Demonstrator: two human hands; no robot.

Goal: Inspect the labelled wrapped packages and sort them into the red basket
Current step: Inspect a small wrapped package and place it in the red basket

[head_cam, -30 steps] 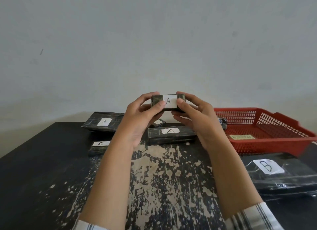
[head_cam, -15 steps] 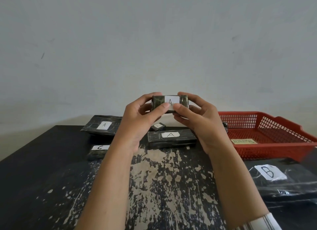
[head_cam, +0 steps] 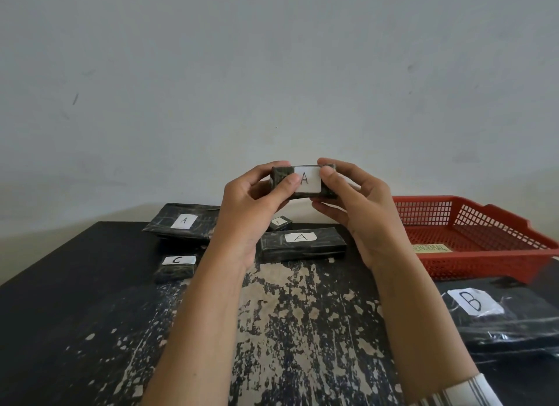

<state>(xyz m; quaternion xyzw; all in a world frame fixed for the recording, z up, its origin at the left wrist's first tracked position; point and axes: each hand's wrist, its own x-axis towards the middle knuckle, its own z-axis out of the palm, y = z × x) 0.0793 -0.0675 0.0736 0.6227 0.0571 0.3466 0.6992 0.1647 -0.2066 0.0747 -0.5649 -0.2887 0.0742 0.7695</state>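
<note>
I hold a small dark wrapped package (head_cam: 305,181) with a white label "A" up in front of me. My left hand (head_cam: 251,206) grips its left end and my right hand (head_cam: 357,206) grips its right end, thumbs on the front face. The red basket (head_cam: 484,242) stands at the right on the table, with a yellowish tag inside. On the table lie a flat package "A" (head_cam: 184,221), a long package "A" (head_cam: 302,243), a small package "C" (head_cam: 175,268), a tiny package (head_cam: 281,222) behind my left hand, and a large package "B" (head_cam: 508,315).
The black table (head_cam: 90,315) has worn, peeling paint in the middle. A plain pale wall rises directly behind its far edge. The package "B" lies just in front of the basket near the right edge.
The held package has tilted so its "A" label faces me more squarely. My view has shifted slightly; both hands keep their grip.
</note>
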